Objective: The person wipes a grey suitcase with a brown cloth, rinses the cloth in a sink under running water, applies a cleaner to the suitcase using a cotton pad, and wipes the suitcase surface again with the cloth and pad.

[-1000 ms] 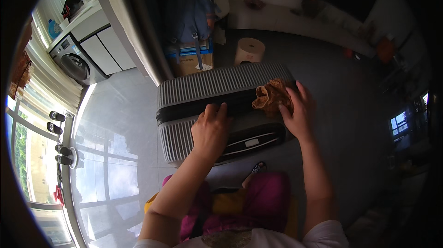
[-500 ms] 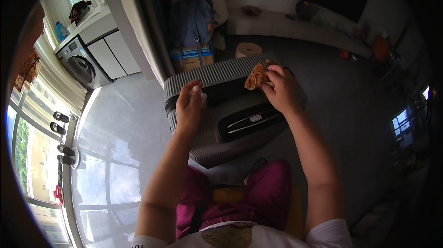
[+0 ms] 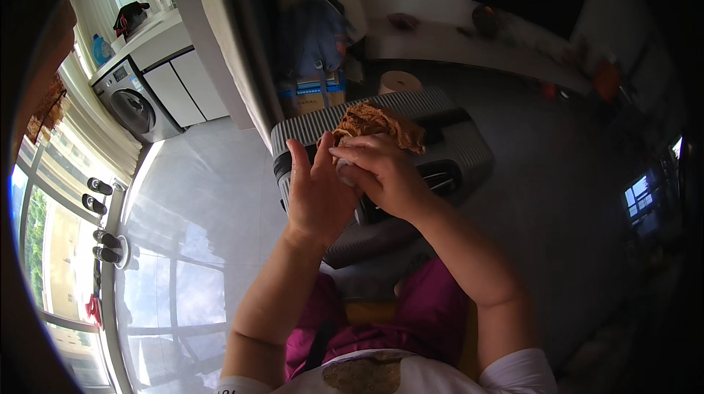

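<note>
Brown crumpled cloth (image 3: 378, 124) sits pinched in the right hand (image 3: 381, 174), raised above the far edge of a grey ribbed suitcase (image 3: 440, 111) lying on the floor. Left hand (image 3: 317, 192) stands just beside it, fingers (image 3: 297, 159) spread wide, holding nothing. Pale floor (image 3: 198, 196) lies open to the left; a cardboard box (image 3: 314, 95) and tape roll (image 3: 400, 82) crowd the far side.

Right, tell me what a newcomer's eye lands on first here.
First the two hands meeting at the centre: the right hand grips a crumpled brown cloth, with the left hand open against it. Under them lies a grey ribbed suitcase on the floor. To the left, a washing machine stands by bright windows.
</note>
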Demonstrator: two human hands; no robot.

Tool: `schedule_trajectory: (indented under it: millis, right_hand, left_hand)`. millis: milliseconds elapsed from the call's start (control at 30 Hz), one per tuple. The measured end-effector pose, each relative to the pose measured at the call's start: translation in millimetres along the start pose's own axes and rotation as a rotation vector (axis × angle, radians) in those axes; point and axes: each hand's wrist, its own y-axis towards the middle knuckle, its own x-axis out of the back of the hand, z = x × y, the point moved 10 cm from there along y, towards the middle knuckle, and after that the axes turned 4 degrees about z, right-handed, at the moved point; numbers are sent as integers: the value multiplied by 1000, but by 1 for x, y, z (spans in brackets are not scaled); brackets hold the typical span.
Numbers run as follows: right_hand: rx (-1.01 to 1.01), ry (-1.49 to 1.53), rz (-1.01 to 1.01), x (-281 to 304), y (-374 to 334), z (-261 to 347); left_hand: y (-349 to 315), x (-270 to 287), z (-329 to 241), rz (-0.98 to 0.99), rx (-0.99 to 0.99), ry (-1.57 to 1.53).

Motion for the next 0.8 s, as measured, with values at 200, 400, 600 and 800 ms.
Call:
schedule_trajectory:
  millis: [200, 400, 600, 800]
  right_hand:
    - [-334, -191, -530, 117, -62, -81]
    - [-41, -229, -50, -11, -50, -49]
    - [-494, -686, -39, 70, -69, -137]
    - [-13, -273, 98, -71, -26, -34]
  left_hand:
    - [34, -7, -18, 58, -416, 1827]
    - [72, 11, -9, 47, -487, 2168]
    - [32, 27, -86, -322, -709, 2027]
    - [23, 126, -124, -778, -519, 1302]
